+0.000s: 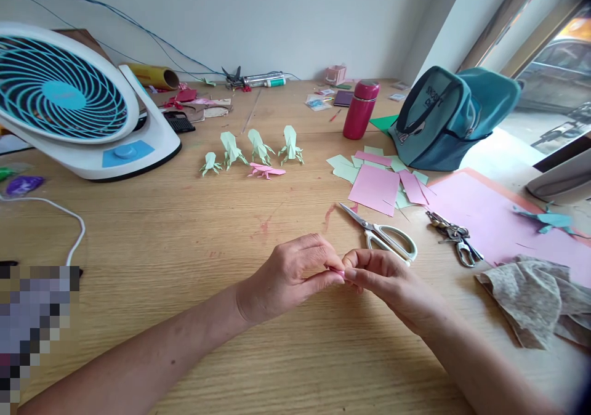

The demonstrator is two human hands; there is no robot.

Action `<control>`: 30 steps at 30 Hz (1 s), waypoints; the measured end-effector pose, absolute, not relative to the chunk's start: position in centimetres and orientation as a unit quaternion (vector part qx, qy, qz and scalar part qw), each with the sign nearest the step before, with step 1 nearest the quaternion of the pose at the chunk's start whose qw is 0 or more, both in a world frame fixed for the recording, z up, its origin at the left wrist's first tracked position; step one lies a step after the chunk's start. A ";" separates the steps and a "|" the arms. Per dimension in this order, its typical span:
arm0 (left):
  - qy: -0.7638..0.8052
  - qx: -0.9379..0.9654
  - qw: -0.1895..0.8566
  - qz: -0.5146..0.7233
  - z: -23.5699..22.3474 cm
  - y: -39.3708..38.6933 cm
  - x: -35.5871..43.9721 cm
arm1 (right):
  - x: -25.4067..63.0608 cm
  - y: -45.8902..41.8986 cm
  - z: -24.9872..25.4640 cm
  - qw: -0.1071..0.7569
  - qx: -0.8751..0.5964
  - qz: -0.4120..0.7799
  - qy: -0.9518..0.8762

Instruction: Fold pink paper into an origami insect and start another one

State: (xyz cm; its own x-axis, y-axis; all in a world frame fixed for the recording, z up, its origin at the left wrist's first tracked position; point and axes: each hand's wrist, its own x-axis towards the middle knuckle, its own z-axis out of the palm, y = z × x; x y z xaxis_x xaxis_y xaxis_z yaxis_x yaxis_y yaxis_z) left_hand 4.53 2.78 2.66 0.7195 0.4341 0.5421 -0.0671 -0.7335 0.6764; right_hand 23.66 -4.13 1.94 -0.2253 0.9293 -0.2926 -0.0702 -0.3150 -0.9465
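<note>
Between my fingertips is a small piece of pink paper (339, 273), mostly hidden by the fingers. My left hand (298, 270) pinches it from the left, and my right hand (381, 273) grips it from the right, the two hands touching. Just beyond my right hand lie white-handled scissors (392, 239), blades partly apart and pointing away to the left. Farther back stand several pale green folded-paper insects (256, 147). A pink folded-paper insect (265, 170) rests in front of them.
A white and blue fan (133, 150) stands at the left. To the right are pink and green paper sheets (375, 187), keys (455, 236), a grey cloth (526, 298), a red flask (361, 110) and a teal bag (434, 119). A white cable (82, 227) curves along the left.
</note>
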 end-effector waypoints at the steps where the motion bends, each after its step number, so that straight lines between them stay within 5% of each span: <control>1: 0.110 0.854 0.360 0.360 2.7 2.8 4.6 | 23.7 -4.1 2.0 0.384 -0.485 0.652 -0.439; 30: 0.119 0.875 0.315 0.348 3.1 2.5 4.3 | 24.4 -4.0 1.9 0.382 -0.448 0.672 -0.449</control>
